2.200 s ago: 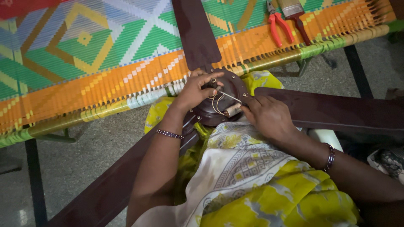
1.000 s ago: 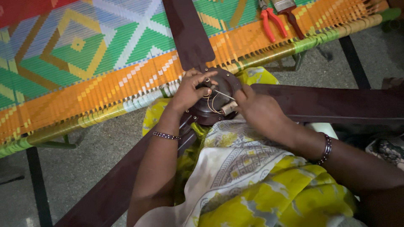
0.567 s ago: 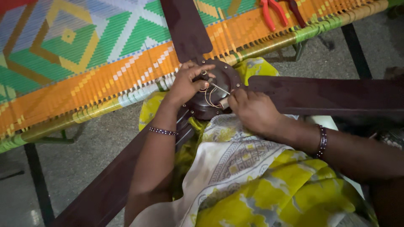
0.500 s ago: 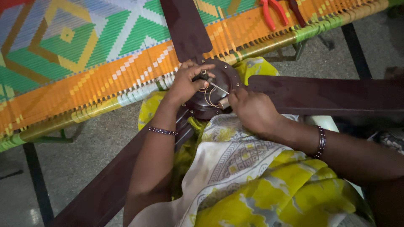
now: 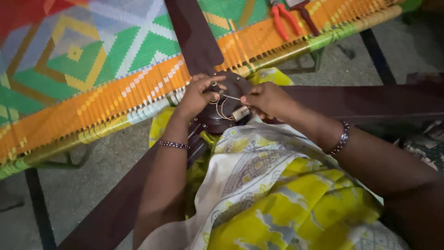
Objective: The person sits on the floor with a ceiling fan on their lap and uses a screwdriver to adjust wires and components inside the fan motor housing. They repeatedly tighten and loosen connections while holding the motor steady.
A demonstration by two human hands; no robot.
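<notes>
Head view: looking down at a dark brown ceiling fan lying across the person's lap, both hands working at its centre.
Left-hand fingers point(image 5: 210, 88): curling together over the top of the fan hub, pinching the near ends of the thin wires.
Right-hand fingers point(image 5: 252, 97): pressing together on one strand, drawing it taut to the right.
Left hand point(image 5: 199, 95): resting on the hub, a beaded bracelet sitting lower on the forearm.
Right hand point(image 5: 268, 99): hovering just beside the hub, a dark bangle on the wrist.
Wires point(image 5: 221, 105): looping loosely over the hub, near a small pale capacitor-like block point(image 5: 240, 112).
Fan hub point(image 5: 231, 111): sitting on the lap, against the yellow patterned cloth point(image 5: 277, 194).
Blades point(image 5: 194, 32): spreading outward, one lying over the woven cot point(image 5: 92, 92).
Change: a moment ago the hands were bunching close over the hub; now the right is pulling away, so one strand is being separated from the loops.
Further out: red-handled pliers point(image 5: 284, 16) lying on the cot.
</notes>
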